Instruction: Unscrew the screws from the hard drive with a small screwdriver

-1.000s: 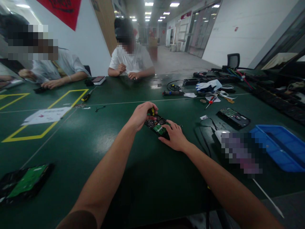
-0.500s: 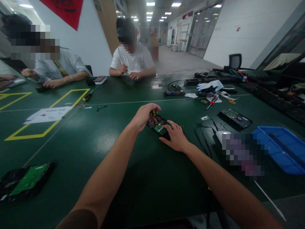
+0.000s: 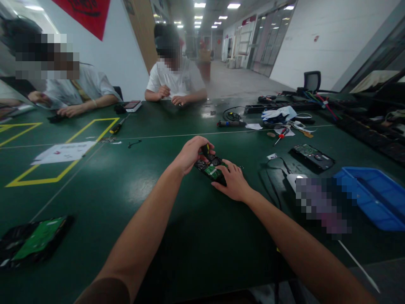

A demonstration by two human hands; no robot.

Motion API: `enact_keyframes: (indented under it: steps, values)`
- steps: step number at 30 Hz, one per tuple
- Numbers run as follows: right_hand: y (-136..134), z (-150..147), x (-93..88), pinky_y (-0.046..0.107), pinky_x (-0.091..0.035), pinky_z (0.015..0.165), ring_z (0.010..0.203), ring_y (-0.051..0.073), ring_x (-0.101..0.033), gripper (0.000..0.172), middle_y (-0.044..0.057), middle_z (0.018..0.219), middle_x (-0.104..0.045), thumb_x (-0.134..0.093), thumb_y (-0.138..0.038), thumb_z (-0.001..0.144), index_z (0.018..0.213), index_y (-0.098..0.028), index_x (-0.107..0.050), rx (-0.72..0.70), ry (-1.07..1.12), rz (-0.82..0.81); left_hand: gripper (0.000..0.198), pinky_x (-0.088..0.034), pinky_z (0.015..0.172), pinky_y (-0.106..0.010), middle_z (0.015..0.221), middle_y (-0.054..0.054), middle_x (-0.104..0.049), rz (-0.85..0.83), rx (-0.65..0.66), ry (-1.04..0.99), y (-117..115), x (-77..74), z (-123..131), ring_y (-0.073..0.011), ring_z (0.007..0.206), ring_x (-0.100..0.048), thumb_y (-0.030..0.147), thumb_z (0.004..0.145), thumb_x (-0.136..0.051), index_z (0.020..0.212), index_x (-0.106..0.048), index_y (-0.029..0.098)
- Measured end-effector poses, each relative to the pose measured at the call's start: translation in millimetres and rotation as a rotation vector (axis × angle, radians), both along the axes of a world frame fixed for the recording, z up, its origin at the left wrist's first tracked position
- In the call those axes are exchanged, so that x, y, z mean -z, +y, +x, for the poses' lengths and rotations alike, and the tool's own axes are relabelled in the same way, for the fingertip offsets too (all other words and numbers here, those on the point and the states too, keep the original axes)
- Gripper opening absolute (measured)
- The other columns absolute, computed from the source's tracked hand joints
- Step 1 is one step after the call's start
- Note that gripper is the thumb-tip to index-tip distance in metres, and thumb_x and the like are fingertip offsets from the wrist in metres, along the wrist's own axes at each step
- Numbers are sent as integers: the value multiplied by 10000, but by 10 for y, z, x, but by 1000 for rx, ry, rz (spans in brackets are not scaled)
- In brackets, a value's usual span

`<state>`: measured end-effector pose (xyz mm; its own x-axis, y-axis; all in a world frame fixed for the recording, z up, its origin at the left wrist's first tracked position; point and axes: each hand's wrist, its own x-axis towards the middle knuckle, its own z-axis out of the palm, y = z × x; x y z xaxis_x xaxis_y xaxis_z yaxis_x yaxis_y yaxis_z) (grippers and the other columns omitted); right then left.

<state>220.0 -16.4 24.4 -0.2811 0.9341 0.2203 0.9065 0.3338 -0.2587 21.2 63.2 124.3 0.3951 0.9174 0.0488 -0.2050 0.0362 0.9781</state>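
A black hard drive (image 3: 211,168) with a green circuit board facing up lies on the green table (image 3: 177,211) in front of me. My left hand (image 3: 190,154) is closed round a small screwdriver with a yellow and black handle (image 3: 206,148), its tip down on the drive's far end. My right hand (image 3: 232,182) rests on the drive's near right end, fingers pressing it against the table.
Another hard drive (image 3: 31,241) lies at the near left, a third (image 3: 311,153) at the right beside a blue tray (image 3: 370,194). Tools, gloves and cables sit at the far right. A paper sheet (image 3: 65,152) lies in a yellow taped box. Two people sit across the table.
My left hand has turned slightly on the screwdriver; both hands stay on the drive. The view has barely shifted.
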Motion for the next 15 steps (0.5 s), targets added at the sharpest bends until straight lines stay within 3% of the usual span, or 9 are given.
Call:
enact_keyframes:
  steps: [9, 15]
  values:
    - [3, 1, 6, 607, -318, 1173, 1453, 402, -377, 645, 160, 1623, -338, -577, -649, 943, 1445, -252, -503, 3, 4, -2, 266, -484, 574, -251, 1041, -115, -699, 156, -71, 149, 36, 3, -52, -211, 937, -624, 347, 879, -564, 862, -754, 162]
    - [2, 1, -3, 612, -319, 1173, 1457, 405, -374, 645, 161, 1619, -341, -565, -657, 945, 1443, -251, -506, 6, 2, -5, 164, -455, 537, -240, 1002, -96, -702, 73, -42, 75, -9, -41, -34, -197, 865, -673, 303, 865, -632, 967, -670, 181]
